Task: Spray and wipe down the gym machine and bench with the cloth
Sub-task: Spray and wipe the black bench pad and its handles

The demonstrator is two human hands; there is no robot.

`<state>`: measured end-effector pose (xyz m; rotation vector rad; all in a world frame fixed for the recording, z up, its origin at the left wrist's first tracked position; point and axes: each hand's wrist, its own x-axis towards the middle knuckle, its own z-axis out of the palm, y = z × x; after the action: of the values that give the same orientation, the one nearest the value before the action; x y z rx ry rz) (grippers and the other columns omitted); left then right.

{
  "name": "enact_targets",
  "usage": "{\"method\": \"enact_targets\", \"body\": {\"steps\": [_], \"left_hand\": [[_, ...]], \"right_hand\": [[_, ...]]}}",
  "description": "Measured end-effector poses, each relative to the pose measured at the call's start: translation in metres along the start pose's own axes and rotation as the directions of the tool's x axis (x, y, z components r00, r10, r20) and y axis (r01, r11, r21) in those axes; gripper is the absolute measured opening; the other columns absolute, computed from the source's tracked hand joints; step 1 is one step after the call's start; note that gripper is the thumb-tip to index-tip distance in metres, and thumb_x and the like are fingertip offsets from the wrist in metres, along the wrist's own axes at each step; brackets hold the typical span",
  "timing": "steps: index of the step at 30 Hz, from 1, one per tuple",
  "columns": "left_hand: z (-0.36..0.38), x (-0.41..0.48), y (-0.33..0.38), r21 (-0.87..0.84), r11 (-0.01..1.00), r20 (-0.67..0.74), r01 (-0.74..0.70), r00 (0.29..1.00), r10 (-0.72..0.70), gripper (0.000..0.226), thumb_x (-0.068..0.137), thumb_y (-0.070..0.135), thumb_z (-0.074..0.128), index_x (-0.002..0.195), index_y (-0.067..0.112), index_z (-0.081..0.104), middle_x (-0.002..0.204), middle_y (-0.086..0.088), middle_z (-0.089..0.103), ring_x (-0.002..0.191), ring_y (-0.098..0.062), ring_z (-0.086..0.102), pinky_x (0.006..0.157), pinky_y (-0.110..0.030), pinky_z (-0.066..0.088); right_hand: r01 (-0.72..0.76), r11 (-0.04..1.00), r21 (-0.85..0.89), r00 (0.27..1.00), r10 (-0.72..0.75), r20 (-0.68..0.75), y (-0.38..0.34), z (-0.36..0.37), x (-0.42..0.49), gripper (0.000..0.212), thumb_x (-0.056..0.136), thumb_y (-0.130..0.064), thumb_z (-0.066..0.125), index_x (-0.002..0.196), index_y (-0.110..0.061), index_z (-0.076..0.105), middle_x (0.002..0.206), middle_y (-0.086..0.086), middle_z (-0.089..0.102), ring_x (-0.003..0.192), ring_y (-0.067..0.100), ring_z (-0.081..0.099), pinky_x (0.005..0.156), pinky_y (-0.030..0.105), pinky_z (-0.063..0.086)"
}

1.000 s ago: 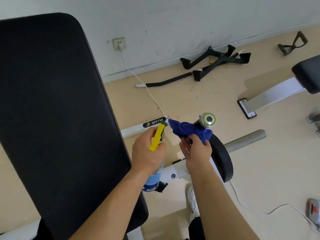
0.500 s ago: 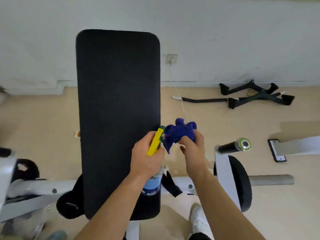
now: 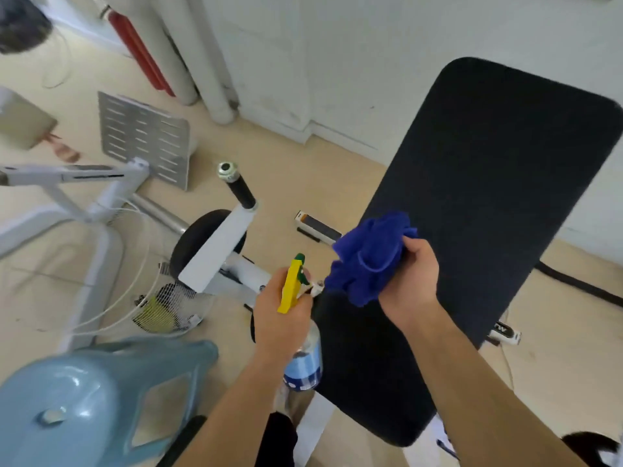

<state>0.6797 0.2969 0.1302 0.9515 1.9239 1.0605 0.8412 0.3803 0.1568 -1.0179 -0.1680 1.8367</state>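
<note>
My left hand (image 3: 281, 315) grips a spray bottle (image 3: 302, 364) with a yellow trigger and a blue label, its nozzle pointing away from me. My right hand (image 3: 409, 281) holds a bunched blue cloth (image 3: 371, 256) over the left edge of the black bench pad (image 3: 488, 203), which runs from the lower middle up to the right. To the left stands the white machine arm (image 3: 219, 251) with a black handle grip (image 3: 241, 192) and a black round pad behind it.
A light blue plastic stool (image 3: 84, 399) stands at lower left. A white machine frame (image 3: 84, 183) and a slotted metal plate (image 3: 145, 139) lie at the left. A mesh bag (image 3: 168, 308) and white cables lie on the floor. The wall and pipes are behind.
The view has swung left, so the bench pad now sits at the right and the left-side handle and frame appear. Both hands keep their hold on bottle and cloth.
</note>
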Motion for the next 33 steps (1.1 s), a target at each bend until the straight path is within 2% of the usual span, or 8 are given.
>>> {"method": "enact_targets", "body": {"steps": [4, 9, 13, 16, 22, 27, 30, 33], "left_hand": [[-0.041, 0.031, -0.024, -0.037, 0.998, -0.114, 0.048, 0.992, -0.052, 0.032, 0.072, 0.006, 0.057, 0.093, 0.027, 0.069, 0.088, 0.009, 0.071, 0.070, -0.027, 0.063, 0.070, -0.054, 0.058], [-0.067, 0.085, -0.029, -0.023, 0.999, -0.202, 0.041, 0.978, -0.044, 0.033, 0.076, -0.003, 0.060, 0.091, 0.025, 0.068, 0.087, 0.006, 0.071, 0.069, -0.025, 0.063, 0.071, -0.048, 0.057], [-0.074, 0.124, -0.033, -0.014, 1.000, -0.200, -0.003, 0.980, 0.001, 0.026, 0.074, 0.003, 0.058, 0.088, 0.024, 0.066, 0.082, -0.001, 0.069, 0.069, -0.028, 0.061, 0.069, -0.049, 0.056], [-0.076, 0.142, -0.039, -0.002, 1.000, -0.191, 0.020, 0.981, -0.020, 0.012, 0.078, 0.012, 0.059, 0.081, 0.023, 0.063, 0.074, -0.001, 0.067, 0.068, -0.030, 0.061, 0.068, -0.054, 0.055], [-0.079, 0.143, -0.054, 0.006, 0.999, -0.160, 0.044, 0.986, -0.042, 0.001, 0.075, 0.018, 0.058, 0.075, 0.019, 0.057, 0.066, -0.004, 0.060, 0.064, -0.033, 0.055, 0.063, -0.055, 0.052], [-0.094, 0.143, -0.060, -0.017, 0.999, -0.190, 0.035, 0.981, -0.037, 0.030, 0.069, 0.012, 0.058, 0.091, 0.030, 0.068, 0.080, 0.006, 0.068, 0.065, -0.021, 0.058, 0.066, -0.046, 0.053], [-0.105, 0.152, -0.055, -0.050, 0.999, -0.245, 0.011, 0.969, -0.023, 0.033, 0.070, 0.006, 0.058, 0.094, 0.026, 0.069, 0.082, 0.005, 0.068, 0.064, -0.025, 0.058, 0.065, -0.051, 0.056], [-0.114, 0.164, -0.047, -0.074, 0.997, -0.261, -0.022, 0.965, 0.002, 0.035, 0.071, 0.004, 0.056, 0.097, 0.022, 0.070, 0.080, 0.000, 0.067, 0.067, -0.030, 0.057, 0.063, -0.054, 0.056]], "right_hand": [[-0.122, 0.992, -0.037, 0.992, 0.122, -0.014, 0.052, 0.037, 0.025, 0.033, 0.100, -0.038, 0.045, 0.099, -0.018, 0.071, 0.090, 0.002, 0.072, 0.078, 0.019, 0.068, 0.074, 0.034, 0.051], [-0.174, 0.979, -0.108, 0.985, 0.173, -0.016, 0.088, 0.074, 0.057, 0.037, 0.099, -0.044, 0.049, 0.087, -0.021, 0.075, 0.091, 0.004, 0.072, 0.080, 0.022, 0.069, 0.080, 0.037, 0.051], [-0.193, 0.973, -0.125, 0.981, 0.192, -0.026, 0.103, 0.088, 0.087, 0.033, 0.098, -0.045, 0.049, 0.105, -0.020, 0.068, 0.107, 0.007, 0.068, 0.097, 0.026, 0.063, 0.081, 0.038, 0.052], [-0.175, 0.976, -0.132, 0.985, 0.174, -0.021, 0.110, 0.095, 0.106, 0.031, 0.099, -0.043, 0.047, 0.102, -0.018, 0.066, 0.101, 0.007, 0.067, 0.090, 0.026, 0.062, 0.069, 0.039, 0.055], [-0.115, 0.977, -0.179, 0.993, 0.112, -0.025, 0.118, 0.104, 0.128, 0.035, 0.097, -0.042, 0.050, 0.114, -0.014, 0.064, 0.108, 0.010, 0.067, 0.096, 0.031, 0.064, 0.082, 0.052, 0.051], [0.074, 0.951, -0.299, 0.992, -0.039, 0.121, 0.133, 0.125, 0.145, 0.032, 0.095, -0.031, 0.052, 0.125, -0.021, 0.057, 0.118, 0.005, 0.066, 0.110, 0.031, 0.064, 0.089, 0.059, 0.055], [0.294, 0.814, -0.501, 0.941, -0.155, 0.301, 0.165, 0.153, 0.155, 0.031, 0.098, -0.029, 0.046, 0.126, -0.042, 0.052, 0.130, 0.002, 0.059, 0.119, 0.023, 0.059, 0.103, 0.048, 0.049], [0.479, 0.443, -0.758, 0.866, -0.383, 0.323, 0.210, 0.152, 0.174, 0.034, 0.097, -0.045, 0.039, 0.131, -0.044, 0.042, 0.137, 0.006, 0.041, 0.124, 0.026, 0.046, 0.109, 0.047, 0.038]]}}
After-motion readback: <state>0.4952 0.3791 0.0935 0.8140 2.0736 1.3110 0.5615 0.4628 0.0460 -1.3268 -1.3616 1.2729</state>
